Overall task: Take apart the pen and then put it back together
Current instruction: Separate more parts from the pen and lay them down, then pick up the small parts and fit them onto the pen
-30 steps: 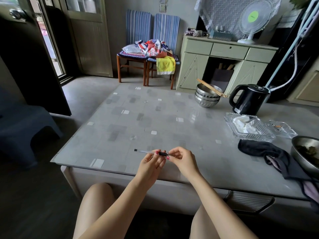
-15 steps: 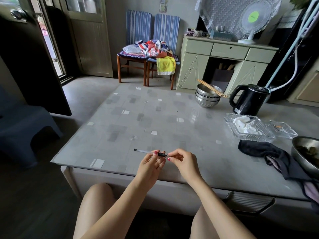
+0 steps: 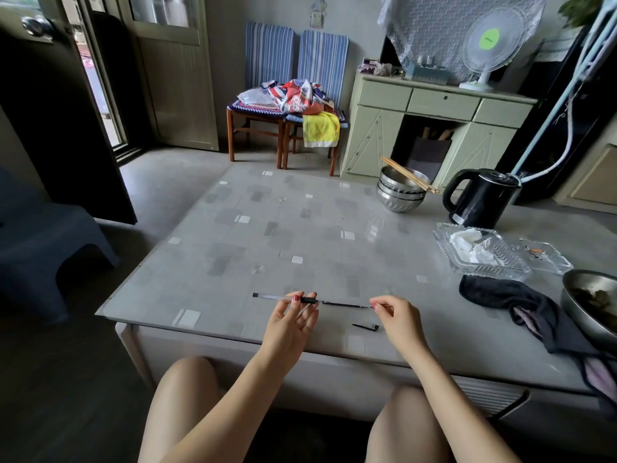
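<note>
Pen barrel (image 3: pixel 277 297): clear tube, black end plug, black ribbed grip, held level over near table (image 3: pixel 233 235) edge. Pinched at grip by left hand (image 3: pixel 289 324). Refill (image 3: pixel 344 305): thin dark rod, drawn partway out of grip end, tip pinched by right hand (image 3: pixel 397 317). Small black part, likely clip or cap piece (image 3: pixel 366 326), lying on table between hands. Glass tray (image 3: pixel 480 250) holding crumpled white tissue. Smaller glass dish (image 3: pixel 546 255) holding small orange item. Stacked steel bowls (image 3: pixel 402 192), chopsticks across rim. Metal bowl (image 3: pixel 591 305) at right edge, dark contents.
</note>
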